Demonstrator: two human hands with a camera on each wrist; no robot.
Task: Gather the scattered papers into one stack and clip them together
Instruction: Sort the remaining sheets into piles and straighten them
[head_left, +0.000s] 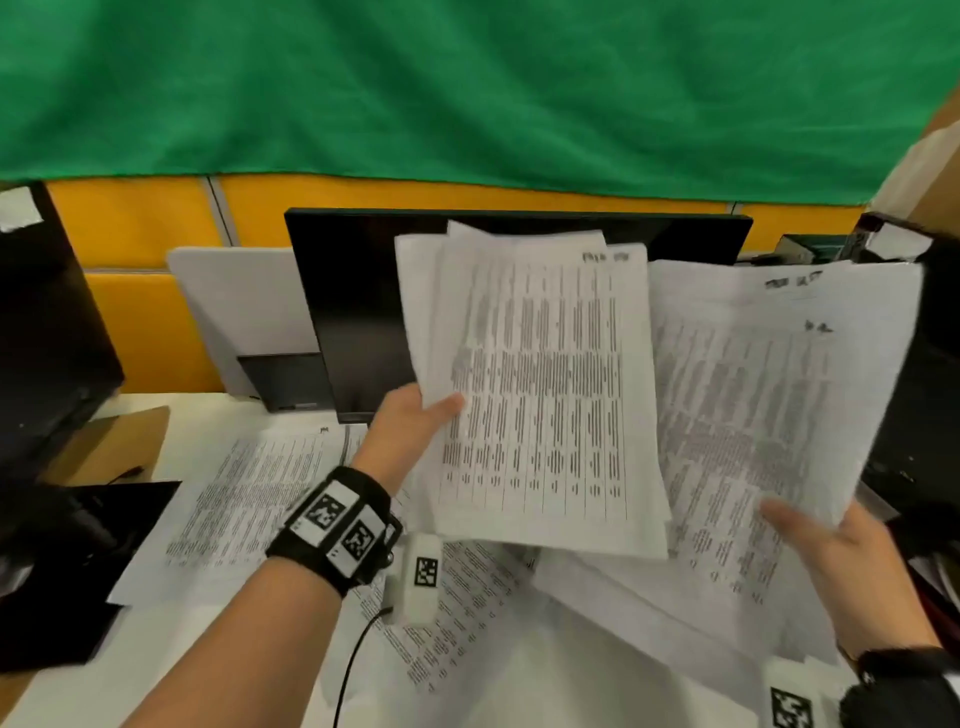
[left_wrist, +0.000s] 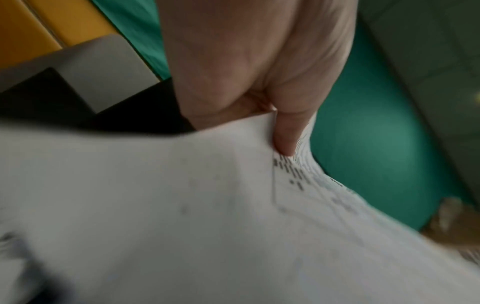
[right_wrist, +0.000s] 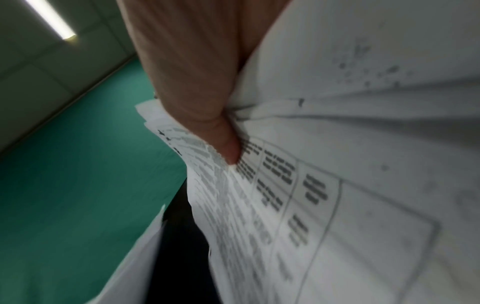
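My left hand (head_left: 415, 421) holds up a small bundle of printed sheets (head_left: 540, 384) by their left edge, thumb on the front; the left wrist view shows the thumb (left_wrist: 285, 133) pressed on those sheets (left_wrist: 182, 205). My right hand (head_left: 826, 540) grips a second bundle of printed papers (head_left: 763, 395) at its lower right, thumb across the front. In the right wrist view the thumb (right_wrist: 223, 139) pinches that bundle (right_wrist: 311, 185). The two bundles are raised side by side above the desk. More loose sheets (head_left: 249, 499) lie flat on the desk beneath. No clip is visible.
A black monitor (head_left: 363, 301) stands right behind the raised papers, with a white board (head_left: 228, 301) leaning beside it. Dark equipment (head_left: 47, 338) sits at the left and a black unit (head_left: 914, 405) at the right. Yellow partition panels and a green cloth (head_left: 467, 83) close off the back.
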